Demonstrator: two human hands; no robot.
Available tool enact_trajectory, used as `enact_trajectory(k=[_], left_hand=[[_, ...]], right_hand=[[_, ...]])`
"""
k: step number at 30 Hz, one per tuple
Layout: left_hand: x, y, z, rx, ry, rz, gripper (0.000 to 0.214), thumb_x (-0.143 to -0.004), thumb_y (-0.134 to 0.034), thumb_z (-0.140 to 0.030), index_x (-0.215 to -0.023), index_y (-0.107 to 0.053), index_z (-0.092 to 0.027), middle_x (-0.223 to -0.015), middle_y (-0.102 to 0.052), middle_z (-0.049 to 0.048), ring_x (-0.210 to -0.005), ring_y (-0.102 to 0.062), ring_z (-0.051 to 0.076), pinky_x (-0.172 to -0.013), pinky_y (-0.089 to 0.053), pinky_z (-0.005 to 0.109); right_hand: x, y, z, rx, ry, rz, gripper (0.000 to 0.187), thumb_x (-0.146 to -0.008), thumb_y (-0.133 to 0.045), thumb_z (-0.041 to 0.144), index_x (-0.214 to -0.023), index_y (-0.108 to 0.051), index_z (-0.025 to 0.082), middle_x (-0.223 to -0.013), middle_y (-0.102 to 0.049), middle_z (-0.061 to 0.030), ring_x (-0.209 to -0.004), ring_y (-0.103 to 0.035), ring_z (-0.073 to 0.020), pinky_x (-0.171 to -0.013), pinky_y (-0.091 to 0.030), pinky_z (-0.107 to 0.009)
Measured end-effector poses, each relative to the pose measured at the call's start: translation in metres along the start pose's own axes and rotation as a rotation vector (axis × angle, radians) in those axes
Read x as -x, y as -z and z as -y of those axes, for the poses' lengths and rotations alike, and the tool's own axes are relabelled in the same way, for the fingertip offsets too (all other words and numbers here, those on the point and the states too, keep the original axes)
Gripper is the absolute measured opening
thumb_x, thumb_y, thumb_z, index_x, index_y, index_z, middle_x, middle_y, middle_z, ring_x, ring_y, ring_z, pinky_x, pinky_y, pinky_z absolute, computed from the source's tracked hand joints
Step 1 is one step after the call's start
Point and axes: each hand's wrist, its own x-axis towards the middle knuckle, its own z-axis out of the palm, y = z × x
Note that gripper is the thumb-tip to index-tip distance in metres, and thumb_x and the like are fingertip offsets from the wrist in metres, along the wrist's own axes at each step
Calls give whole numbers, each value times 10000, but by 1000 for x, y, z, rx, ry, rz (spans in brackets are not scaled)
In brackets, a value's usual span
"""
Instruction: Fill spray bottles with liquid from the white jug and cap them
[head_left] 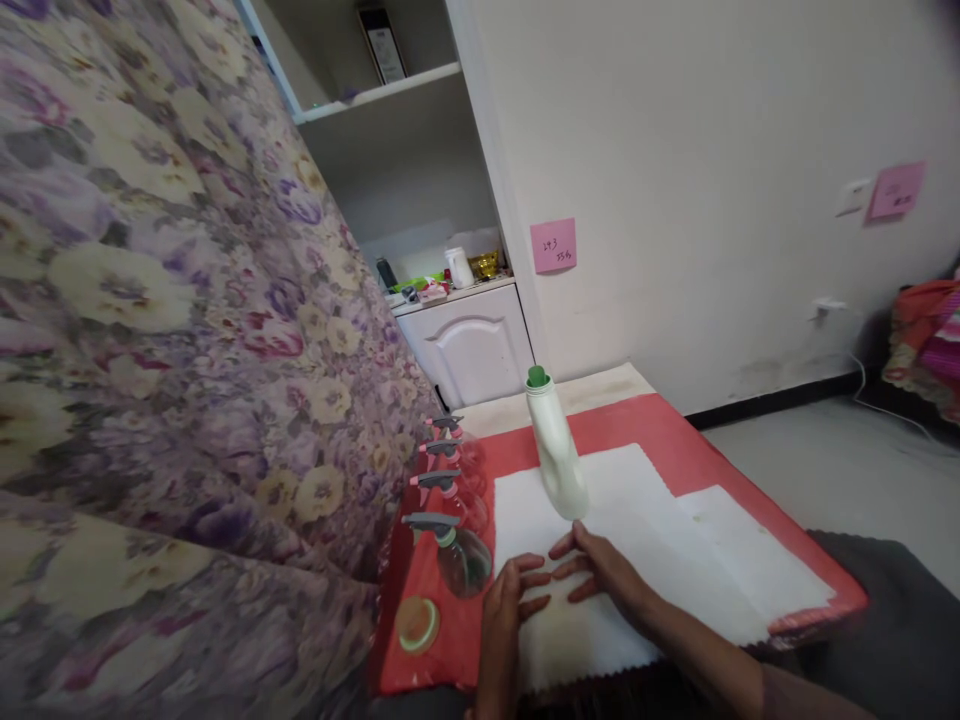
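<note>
A pale green detergent bottle point(557, 455) with a handle stands uncapped on a white cloth point(630, 560), a darker green spout point(537, 376) showing in its neck. Just in front of the bottle are both my hands, palms turned toward each other over the cloth. My left hand point(514, 600) has its fingers spread and holds nothing. Empty too, my right hand point(600, 570) has its fingers apart, with the index finger close to the bottle's base; whether it touches cannot be told. A clear spray bottle point(463, 565) with a grey trigger stands left of my left hand.
Several spray bottles line the table's left side beside a floral curtain point(187, 350). A round, green-rimmed object point(418, 625) lies on the red table cover point(757, 490). Behind is a cabinet point(469, 340) with small items on its shelf. A pink note point(553, 247) is on the wall.
</note>
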Motion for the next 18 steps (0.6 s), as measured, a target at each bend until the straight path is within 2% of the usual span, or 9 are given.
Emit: enact_trajectory(k=[2, 4, 6, 8, 13, 18], left_hand=[[3, 0, -21, -17, -53, -46, 595, -832, -485, -685, -861, -706, -133, -916, -712, 129, -912, -665, 253, -813, -558, 384], [5, -5, -40, -29, -129, -110, 608, -854, -440, -683, -822, -696, -132, -867, -706, 119, -861, -672, 242, -800, -562, 387], [6, -11, -52, -65, -192, -169, 646, -862, -388, -698, -758, -686, -134, -885, -706, 127, -833, -676, 237, -763, -566, 370], [6, -15, -59, -113, -228, -212, 685, -857, -352, -717, -697, -677, -136, -895, -711, 136, -801, -680, 231, -710, -565, 342], [1, -13, -59, -152, -206, -266, 739, -829, -324, -763, -654, -676, -138, -699, -705, 120, -643, -671, 207, -595, -541, 304], [0, -11, -58, -138, -166, -254, 773, -803, -316, -798, -623, -666, -133, -627, -689, 110, -578, -653, 189, -565, -523, 283]], right_hand=[[0, -1, 26, 107, 69, 22, 729, -833, -350, 785, -728, -650, 128, -744, -695, -87, -621, -632, -158, -579, -501, -281], [2, -6, 49, 198, 134, 44, 765, -868, -243, 776, -613, -593, 145, -508, -613, -26, -435, -523, -104, -521, -421, -243], [6, -13, 65, 286, 189, 48, 774, -874, -191, 777, -533, -529, 169, -395, -525, 14, -353, -416, -78, -476, -348, -228], [9, -18, 76, 337, 209, 32, 783, -867, -151, 789, -490, -482, 188, -337, -455, 34, -338, -383, -77, -465, -327, -226], [7, -20, 78, 372, 174, 23, 825, -831, -86, 827, -441, -457, 201, -294, -388, 38, -361, -455, -99, -505, -379, -234], [1, -15, 69, 384, 153, 26, 818, -834, -78, 823, -443, -447, 207, -290, -379, 37, -339, -432, -106, -508, -404, -252]])
